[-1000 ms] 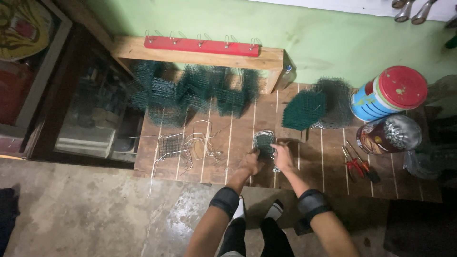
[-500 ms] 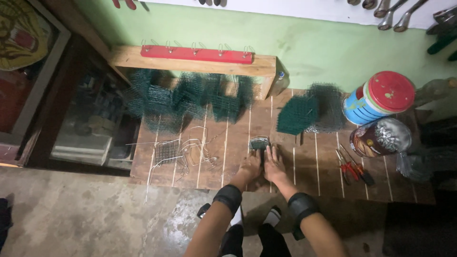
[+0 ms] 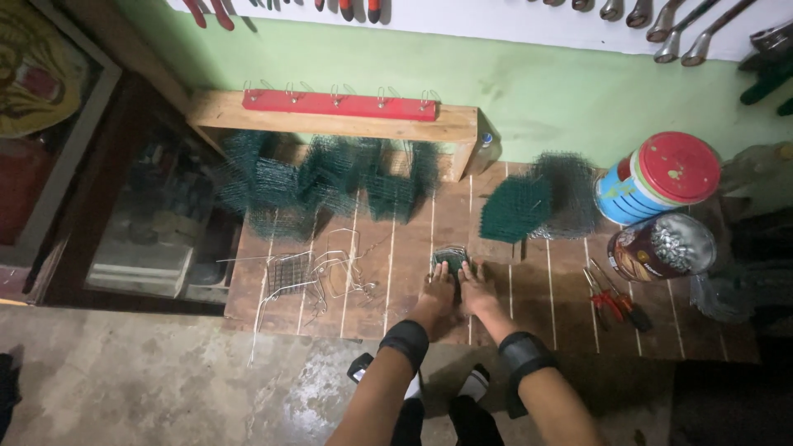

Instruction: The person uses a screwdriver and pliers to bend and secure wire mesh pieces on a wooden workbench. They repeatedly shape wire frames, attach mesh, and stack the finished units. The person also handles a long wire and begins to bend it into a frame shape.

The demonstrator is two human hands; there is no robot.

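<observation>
Near the platform's [image 3: 363,306] front edge, our left hand [image 3: 435,296] and right hand [image 3: 477,291] press flat, fingers spread, on a mesh piece [image 3: 450,259]

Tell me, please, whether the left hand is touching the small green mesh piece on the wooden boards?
Touching: the head view shows the left hand with fingertips on the small green mesh piece, no gap visible.

Bare planks [image 3: 413,272] open just left of the mesh piece [image 3: 450,260] under both hands; farther left blocked by bent wire frames [image 3: 310,272]; ahead, green mesh stacks [image 3: 330,177] and bench [image 3: 347,124]; right, mesh roll [image 3: 516,206], pliers [image 3: 615,301], tins [image 3: 657,177].
</observation>
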